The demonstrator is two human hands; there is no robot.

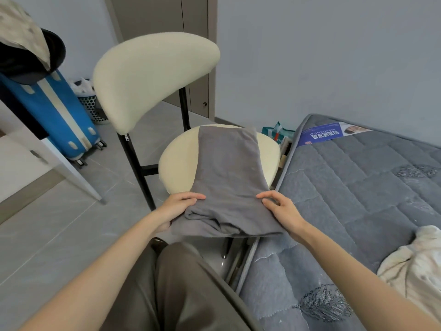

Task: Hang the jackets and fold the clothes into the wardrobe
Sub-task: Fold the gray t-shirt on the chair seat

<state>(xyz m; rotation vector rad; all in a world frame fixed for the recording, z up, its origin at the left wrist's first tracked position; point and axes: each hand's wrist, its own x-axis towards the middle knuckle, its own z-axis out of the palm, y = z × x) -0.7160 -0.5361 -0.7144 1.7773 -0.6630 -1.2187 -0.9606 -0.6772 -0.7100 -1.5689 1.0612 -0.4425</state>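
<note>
A grey garment (229, 173) lies folded lengthwise across the round cream seat of a chair (176, 163), its near end hanging over the front edge. My left hand (177, 207) grips the near left corner, fingers on top and thumb underneath. My right hand (280, 209) rests at the near right edge, its fingers bent over the cloth. A cream garment (415, 266) lies crumpled on the grey mattress (353, 187) at the right.
The chair's cream backrest (152, 77) rises behind the seat. A blue suitcase (57, 115) with a dark cap on top stands at the left, beside a white table leg (69, 168). A wardrobe door (167, 44) is behind the chair. Grey floor tiles lie at the left.
</note>
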